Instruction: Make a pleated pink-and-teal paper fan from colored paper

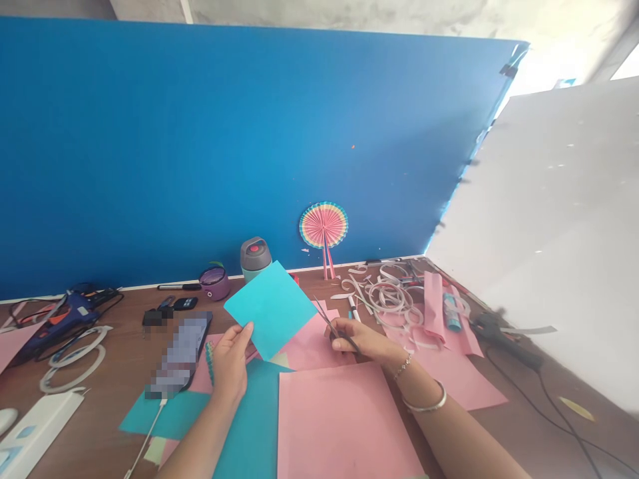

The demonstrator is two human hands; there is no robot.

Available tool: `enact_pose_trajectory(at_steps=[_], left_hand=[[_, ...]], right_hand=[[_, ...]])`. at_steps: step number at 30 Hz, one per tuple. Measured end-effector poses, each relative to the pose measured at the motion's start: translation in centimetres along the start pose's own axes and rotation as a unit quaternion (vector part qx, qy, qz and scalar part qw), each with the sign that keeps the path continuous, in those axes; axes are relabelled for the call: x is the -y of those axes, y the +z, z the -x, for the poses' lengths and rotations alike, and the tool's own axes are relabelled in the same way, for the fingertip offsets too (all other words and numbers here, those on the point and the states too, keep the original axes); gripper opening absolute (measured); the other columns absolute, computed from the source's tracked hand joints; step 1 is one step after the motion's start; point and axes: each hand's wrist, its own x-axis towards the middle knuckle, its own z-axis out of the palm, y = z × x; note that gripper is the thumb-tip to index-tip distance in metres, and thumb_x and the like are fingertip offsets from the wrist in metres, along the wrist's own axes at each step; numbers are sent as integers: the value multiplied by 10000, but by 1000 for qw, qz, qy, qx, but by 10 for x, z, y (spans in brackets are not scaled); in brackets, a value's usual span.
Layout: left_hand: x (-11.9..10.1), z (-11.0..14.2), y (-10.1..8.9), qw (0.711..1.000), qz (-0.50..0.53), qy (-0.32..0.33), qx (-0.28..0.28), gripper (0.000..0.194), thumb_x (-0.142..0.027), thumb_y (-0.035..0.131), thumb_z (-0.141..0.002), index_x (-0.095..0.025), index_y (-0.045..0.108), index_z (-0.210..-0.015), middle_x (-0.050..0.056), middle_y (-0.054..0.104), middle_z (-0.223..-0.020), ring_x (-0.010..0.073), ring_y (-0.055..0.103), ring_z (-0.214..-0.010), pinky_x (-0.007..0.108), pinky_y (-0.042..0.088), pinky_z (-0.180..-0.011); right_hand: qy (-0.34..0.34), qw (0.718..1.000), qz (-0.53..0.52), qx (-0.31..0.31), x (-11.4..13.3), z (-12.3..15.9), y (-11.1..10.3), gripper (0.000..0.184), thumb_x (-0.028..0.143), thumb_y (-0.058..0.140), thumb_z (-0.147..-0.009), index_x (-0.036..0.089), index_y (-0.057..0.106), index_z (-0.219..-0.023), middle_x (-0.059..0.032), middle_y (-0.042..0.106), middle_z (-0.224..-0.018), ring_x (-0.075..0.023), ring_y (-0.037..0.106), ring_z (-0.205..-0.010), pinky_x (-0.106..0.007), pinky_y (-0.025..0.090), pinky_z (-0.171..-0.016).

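Note:
My left hand [233,362] pinches the lower left edge of a turquoise square of paper [272,309], which is held up in the air with one corner pointing to the upper side. In my right hand [362,340] is a pair of scissors [327,319], with the fingers wrapped round the handles. The blades point up and left, close to the paper's right corner; I cannot tell whether they touch it. Beneath both hands lie a large pink sheet [339,426] and a teal sheet [249,412].
A pleated paper fan [323,226] leans on the blue partition [200,146]. Curled white strips [394,293] and a glue stick [452,313] lie at the right. A phone [182,352], a purple cup [214,283], a power strip [42,439] and a blue glue gun [74,309] are at the left.

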Motion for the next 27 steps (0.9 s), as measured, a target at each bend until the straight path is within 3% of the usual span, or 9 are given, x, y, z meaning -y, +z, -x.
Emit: enact_pose_trajectory(at_steps=[10,27], left_hand=[[0,3,1,999,23,-19,17,414,-469,785,-546,-159,598,-748,23,670,-716,212,641,-725,330,511,-666],[-1,5,3,1000,24,-15,11,406,-453,802,-529,-163,624,-749,11,660,-698,215,639,-773,328,516,-703]], right_hand=[[10,999,44,-22,3,-2,7,391,508,671,-725,190,548,-918,24,548,-743,-65,506,-535,-155,303,-386],[14,999,35,-30,9,0,10,431,530,673,-714,185,553,-943,11,525,-789,-57,466,-555,-158,315,-416]])
